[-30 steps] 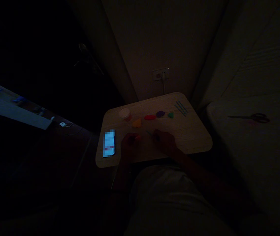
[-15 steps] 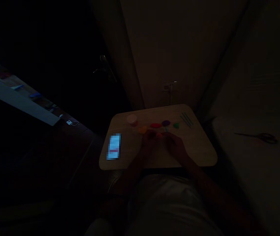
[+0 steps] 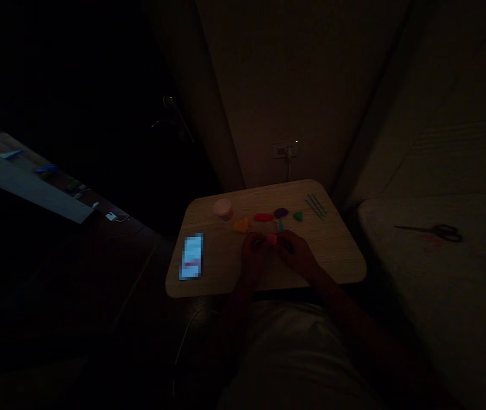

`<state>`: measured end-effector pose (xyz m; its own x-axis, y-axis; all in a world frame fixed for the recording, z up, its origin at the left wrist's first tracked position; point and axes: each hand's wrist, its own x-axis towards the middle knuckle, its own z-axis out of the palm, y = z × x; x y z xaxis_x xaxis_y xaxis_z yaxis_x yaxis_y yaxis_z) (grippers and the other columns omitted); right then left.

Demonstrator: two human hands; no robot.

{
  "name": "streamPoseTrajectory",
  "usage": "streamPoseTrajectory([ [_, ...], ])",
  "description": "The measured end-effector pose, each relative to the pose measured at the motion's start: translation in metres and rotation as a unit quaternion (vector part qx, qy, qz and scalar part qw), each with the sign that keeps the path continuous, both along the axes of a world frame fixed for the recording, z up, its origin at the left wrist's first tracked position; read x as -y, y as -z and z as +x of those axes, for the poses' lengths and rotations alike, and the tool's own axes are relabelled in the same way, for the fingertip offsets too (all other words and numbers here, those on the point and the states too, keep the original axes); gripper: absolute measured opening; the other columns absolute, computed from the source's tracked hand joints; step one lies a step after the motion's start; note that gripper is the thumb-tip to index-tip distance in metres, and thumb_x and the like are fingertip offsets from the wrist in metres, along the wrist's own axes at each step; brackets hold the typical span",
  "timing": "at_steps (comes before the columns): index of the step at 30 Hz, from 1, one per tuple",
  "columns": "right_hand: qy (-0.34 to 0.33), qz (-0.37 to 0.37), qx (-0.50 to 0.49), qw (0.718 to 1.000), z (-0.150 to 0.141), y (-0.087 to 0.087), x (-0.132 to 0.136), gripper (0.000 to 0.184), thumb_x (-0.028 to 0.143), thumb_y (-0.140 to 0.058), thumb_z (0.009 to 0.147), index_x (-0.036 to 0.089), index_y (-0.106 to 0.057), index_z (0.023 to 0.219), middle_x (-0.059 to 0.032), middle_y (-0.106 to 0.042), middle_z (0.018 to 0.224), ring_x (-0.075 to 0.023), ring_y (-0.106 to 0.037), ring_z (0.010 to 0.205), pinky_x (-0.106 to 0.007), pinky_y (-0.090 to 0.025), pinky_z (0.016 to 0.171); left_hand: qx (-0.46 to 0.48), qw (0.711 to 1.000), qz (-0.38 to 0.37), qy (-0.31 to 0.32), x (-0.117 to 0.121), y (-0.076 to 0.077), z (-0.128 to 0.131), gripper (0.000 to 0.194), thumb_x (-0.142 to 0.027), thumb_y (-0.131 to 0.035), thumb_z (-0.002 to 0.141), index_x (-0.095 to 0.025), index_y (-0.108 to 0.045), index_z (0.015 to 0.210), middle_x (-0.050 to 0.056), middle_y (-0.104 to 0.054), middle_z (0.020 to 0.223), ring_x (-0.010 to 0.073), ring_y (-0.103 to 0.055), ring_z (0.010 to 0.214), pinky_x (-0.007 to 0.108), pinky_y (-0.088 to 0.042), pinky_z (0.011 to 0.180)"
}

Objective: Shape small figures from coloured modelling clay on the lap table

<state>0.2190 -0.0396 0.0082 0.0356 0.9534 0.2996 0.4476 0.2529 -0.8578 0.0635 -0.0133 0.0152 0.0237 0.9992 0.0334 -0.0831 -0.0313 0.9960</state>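
Observation:
Over the small wooden table (image 3: 221, 279), my left hand (image 3: 253, 249) and my right hand (image 3: 296, 251) meet with fingers bent around a small pinkish-red lump of modelling clay (image 3: 272, 239). Both hands pinch it from opposite sides. Just beyond them lie an orange clay piece (image 3: 241, 226), a red oval clay piece (image 3: 264, 217), a purple clay piece (image 3: 281, 212) and a green triangular clay piece (image 3: 298, 216). A small light-blue item (image 3: 281, 225) sits close to my right fingertips; its kind is unclear in the dark.
A round lidded tub (image 3: 223, 209) stands at the table's back left, and a lit phone (image 3: 192, 256) lies at the left. Several thin sticks (image 3: 315, 206) rest at the back right. Scissors (image 3: 433, 231) lie on a pale surface to the right. A wall socket (image 3: 284, 150) holds a plug.
The view has shifted slightly, so the table appears a little further left. My hands stay together at the pinkish-red lump, which shows more clearly between the fingers.

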Motion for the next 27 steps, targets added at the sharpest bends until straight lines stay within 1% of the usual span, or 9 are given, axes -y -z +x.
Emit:
streamPoseTrajectory([
  [6, -0.005, -0.004, -0.031, 1.000, 0.001, -0.003, 0.000, 0.032, 0.048, -0.059, 0.094, 0.020, -0.073, 0.101, -0.0069, -0.073, 0.097, -0.0210, -0.066, 0.088, -0.033, -0.052, 0.085, -0.009, 1.000, 0.010, 0.026, 0.002, -0.003, -0.001, 0.033, -0.041, -0.085, 0.075, -0.019, -0.067, 0.092, 0.004, -0.071, 0.096, 0.0187, -0.070, 0.092, 0.032, -0.058, 0.086],
  [10, 0.003, -0.020, -0.047, 0.999, 0.000, -0.003, 0.000, 0.035, 0.051, -0.060, 0.095, 0.020, -0.075, 0.097, -0.0060, -0.075, 0.095, -0.0210, -0.068, 0.087, -0.032, -0.053, 0.083, -0.025, 0.999, 0.014, 0.025, 0.001, -0.001, -0.003, 0.033, -0.041, -0.085, 0.074, -0.019, -0.068, 0.090, 0.005, -0.072, 0.094, 0.0201, -0.071, 0.092, 0.032, -0.059, 0.084],
  [13, 0.011, -0.035, -0.046, 0.998, -0.001, -0.002, -0.001, 0.035, 0.052, -0.060, 0.095, 0.020, -0.075, 0.096, -0.0059, -0.077, 0.095, -0.0215, -0.069, 0.086, -0.033, -0.053, 0.082, -0.032, 0.999, 0.021, 0.035, -0.003, 0.000, -0.007, 0.028, -0.043, -0.080, 0.079, -0.020, -0.069, 0.090, 0.004, -0.073, 0.092, 0.0205, -0.070, 0.090, 0.032, -0.059, 0.083],
  [17, -0.006, -0.047, -0.039, 0.998, -0.001, -0.002, -0.001, 0.034, 0.051, -0.061, 0.095, 0.020, -0.076, 0.097, -0.0058, -0.078, 0.096, -0.0222, -0.071, 0.089, -0.033, -0.053, 0.084, -0.040, 0.996, 0.032, 0.072, -0.009, -0.002, -0.016, 0.023, -0.041, -0.074, 0.084, -0.020, -0.073, 0.095, 0.005, -0.074, 0.096, 0.0208, -0.070, 0.092, 0.032, -0.058, 0.084],
  [19, -0.011, -0.045, -0.044, 0.998, -0.001, -0.002, -0.001, 0.033, 0.049, -0.062, 0.095, 0.020, -0.077, 0.099, -0.0058, -0.079, 0.099, -0.0226, -0.071, 0.091, -0.034, -0.053, 0.086, -0.038, 0.995, 0.025, 0.094, -0.012, -0.002, -0.019, 0.025, -0.040, -0.074, 0.084, -0.020, -0.074, 0.099, 0.006, -0.075, 0.100, 0.0215, -0.070, 0.094, 0.032, -0.058, 0.085],
  [21, -0.011, -0.042, -0.053, 0.998, -0.001, -0.001, -0.001, 0.033, 0.049, -0.063, 0.094, 0.020, -0.077, 0.100, -0.0058, -0.079, 0.100, -0.0230, -0.072, 0.092, -0.034, -0.053, 0.087, -0.041, 0.993, 0.017, 0.106, -0.014, -0.002, -0.021, 0.025, -0.040, -0.076, 0.083, -0.020, -0.075, 0.097, 0.006, -0.076, 0.098, 0.0220, -0.071, 0.094, 0.033, -0.058, 0.084],
  [24, -0.019, -0.043, -0.061, 0.997, -0.001, -0.001, 0.000, 0.032, 0.049, -0.063, 0.094, 0.021, -0.077, 0.100, -0.0053, -0.079, 0.099, -0.0229, -0.072, 0.092, -0.034, -0.053, 0.085, -0.057, 0.993, 0.021, 0.105, -0.014, -0.002, -0.022, 0.022, -0.038, -0.077, 0.082, -0.019, -0.076, 0.093, 0.006, -0.076, 0.095, 0.0220, -0.071, 0.091, 0.033, -0.058, 0.084],
  [27, -0.020, -0.055, -0.066, 0.996, -0.001, -0.002, 0.000, 0.033, 0.050, -0.063, 0.094, 0.021, -0.077, 0.097, -0.0048, -0.079, 0.096, -0.0223, -0.071, 0.088, -0.032, -0.053, 0.082, -0.065, 0.992, 0.036, 0.101, -0.012, -0.005, -0.022, 0.021, -0.037, -0.077, 0.082, -0.019, -0.076, 0.093, 0.006, -0.076, 0.097, 0.0223, -0.071, 0.094, 0.034, -0.057, 0.087],
])
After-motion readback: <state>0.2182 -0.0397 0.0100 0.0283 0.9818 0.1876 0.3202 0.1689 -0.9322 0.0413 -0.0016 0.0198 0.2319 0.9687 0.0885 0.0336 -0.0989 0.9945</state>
